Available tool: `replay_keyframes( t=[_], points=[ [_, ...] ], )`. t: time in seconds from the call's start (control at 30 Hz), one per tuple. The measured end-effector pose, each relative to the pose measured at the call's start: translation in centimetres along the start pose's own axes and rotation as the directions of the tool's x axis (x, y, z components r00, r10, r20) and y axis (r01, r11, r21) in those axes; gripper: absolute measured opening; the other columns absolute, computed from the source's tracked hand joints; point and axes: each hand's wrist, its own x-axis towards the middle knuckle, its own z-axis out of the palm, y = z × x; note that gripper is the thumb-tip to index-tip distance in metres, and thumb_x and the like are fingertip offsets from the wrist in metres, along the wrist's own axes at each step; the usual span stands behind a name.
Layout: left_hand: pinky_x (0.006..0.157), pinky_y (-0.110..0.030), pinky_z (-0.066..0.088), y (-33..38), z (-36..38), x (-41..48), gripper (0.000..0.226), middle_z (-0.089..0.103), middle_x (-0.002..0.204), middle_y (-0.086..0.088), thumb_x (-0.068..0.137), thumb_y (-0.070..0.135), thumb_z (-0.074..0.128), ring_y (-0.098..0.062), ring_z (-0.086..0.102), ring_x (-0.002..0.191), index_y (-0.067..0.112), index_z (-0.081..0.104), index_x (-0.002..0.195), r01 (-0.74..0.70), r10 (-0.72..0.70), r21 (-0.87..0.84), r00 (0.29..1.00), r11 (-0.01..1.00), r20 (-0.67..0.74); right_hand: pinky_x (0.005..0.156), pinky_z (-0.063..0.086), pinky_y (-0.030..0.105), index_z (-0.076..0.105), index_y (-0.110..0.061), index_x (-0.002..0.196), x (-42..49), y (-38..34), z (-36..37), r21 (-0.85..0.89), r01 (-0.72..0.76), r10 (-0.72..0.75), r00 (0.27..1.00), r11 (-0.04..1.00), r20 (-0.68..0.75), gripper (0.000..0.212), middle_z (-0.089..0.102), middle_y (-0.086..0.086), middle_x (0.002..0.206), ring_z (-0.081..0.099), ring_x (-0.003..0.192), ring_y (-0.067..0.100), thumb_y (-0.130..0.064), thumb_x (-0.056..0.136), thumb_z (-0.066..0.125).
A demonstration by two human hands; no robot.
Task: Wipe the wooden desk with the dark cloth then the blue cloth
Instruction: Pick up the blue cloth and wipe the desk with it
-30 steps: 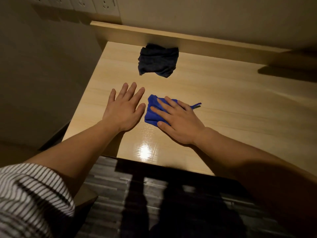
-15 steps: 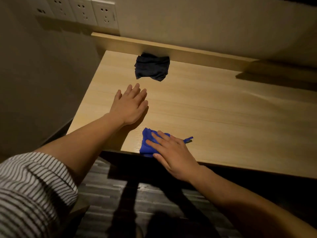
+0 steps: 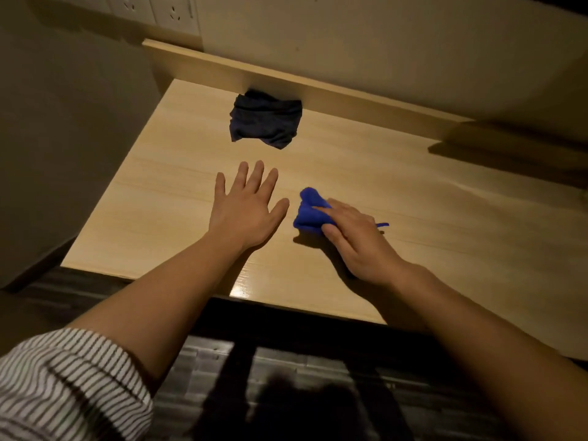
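The person is doing the second step of the task, I think: the right hand (image 3: pixel 359 240) is pressing the blue cloth (image 3: pixel 310 211) onto the wooden worktop (image 3: pixel 445 224), a little right of the centre of the frame. The grip of this hand is closing on the cloth, with the thumb at its lower edge and one finger lying over the top, so the cloth is bunching into a soft lump that is sticking out to the left of the hand. A thin blue strip is showing on the right side of the hand.

The left hand (image 3: pixel 246 208) is lying flat on the worktop just beside the cloth, fingers spread, holding nothing; it seems to be only steadying the body.

The dark cloth (image 3: pixel 265 120) is resting crumpled in the upper centre, against the raised back ledge (image 3: pixel 350 97) of the worktop, well apart from both hands. From this I am judging that its part is already finished.

The next move is probably asking for long strokes to the right half of the surface, with the cloth opened flatter so that more of it is touching.

The worktop is pale, with fine straight grain and a smooth glossy coat; a bright reflection is shining near its front edge. Both cloths are looking soft and limp.
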Motion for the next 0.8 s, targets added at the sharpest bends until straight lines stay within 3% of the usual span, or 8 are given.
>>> replay_keyframes(
  t=[0.13,0.27,0.37,0.47,0.57,0.8],
  points=[
    [0.129,-0.062,-0.005,0.2,0.0,-0.1,0.075,-0.008,0.179,0.002,0.104,0.07,0.006,-0.024,-0.012,0.164,0.036,0.0,0.17,0.005,-0.005,0.021,1.0,1.0,0.011,0.111,0.035,0.054,0.053,-0.025,0.146,5.6,4.0,-2.9,-0.09,-0.058,0.052,0.997,0.994,-0.063,0.04,0.059,0.0,0.14,0.049,0.134,0.022,-0.031,0.11,0.038],
    [0.129,-0.061,-0.006,0.4,0.0,0.0,0.074,-0.011,0.178,0.005,0.104,0.071,0.005,-0.022,-0.016,0.164,0.038,-0.004,0.17,0.027,-0.027,0.048,1.0,0.998,0.014,0.106,0.037,0.051,0.047,-0.026,0.15,12.0,7.5,-5.1,-0.231,0.007,-0.016,0.999,0.973,-0.039,0.041,0.055,0.002,0.142,0.048,0.132,0.024,-0.031,0.11,0.04],
    [0.129,-0.06,-0.006,0.4,-0.1,0.1,0.073,-0.012,0.178,0.007,0.104,0.07,0.006,-0.02,-0.017,0.163,0.039,-0.003,0.169,0.041,-0.042,0.049,0.999,0.998,0.014,0.11,0.033,0.054,0.036,-0.027,0.157,16.8,9.6,-6.1,-0.364,0.013,-0.023,0.999,0.931,-0.023,0.047,0.042,0.006,0.159,0.038,0.144,0.03,-0.035,0.11,0.038],
    [0.129,-0.059,-0.005,0.5,0.0,0.0,0.073,-0.011,0.178,0.009,0.104,0.07,0.009,-0.018,-0.017,0.163,0.04,-0.002,0.169,0.057,-0.058,0.054,0.998,0.997,0.011,0.119,0.021,0.055,0.02,-0.033,0.163,19.8,11.6,-6.6,-0.465,0.0,0.03,0.998,0.885,0.057,0.055,0.013,0.0,0.173,0.011,0.158,0.025,-0.046,0.111,0.027],
    [0.13,-0.058,-0.004,0.5,-0.1,0.1,0.073,-0.01,0.178,0.011,0.103,0.071,0.01,-0.017,-0.016,0.163,0.041,0.0,0.169,0.071,-0.071,0.065,0.997,0.995,0.007,0.123,0.008,0.052,0.012,-0.043,0.163,20.5,12.8,-6.4,-0.443,0.043,0.025,0.989,0.896,0.145,0.06,0.0,-0.008,0.173,-0.007,0.158,0.016,-0.06,0.106,0.021],
    [0.13,-0.057,-0.004,0.7,-0.2,0.1,0.074,-0.01,0.177,0.01,0.103,0.072,0.008,-0.017,-0.016,0.163,0.041,0.0,0.169,0.074,-0.076,0.084,0.997,0.994,0.019,0.123,0.002,0.057,0.009,-0.057,0.158,19.0,12.5,-6.0,-0.406,0.091,-0.008,0.979,0.909,0.202,0.062,0.002,-0.007,0.173,-0.003,0.159,0.023,-0.075,0.099,0.017]
  ],
)
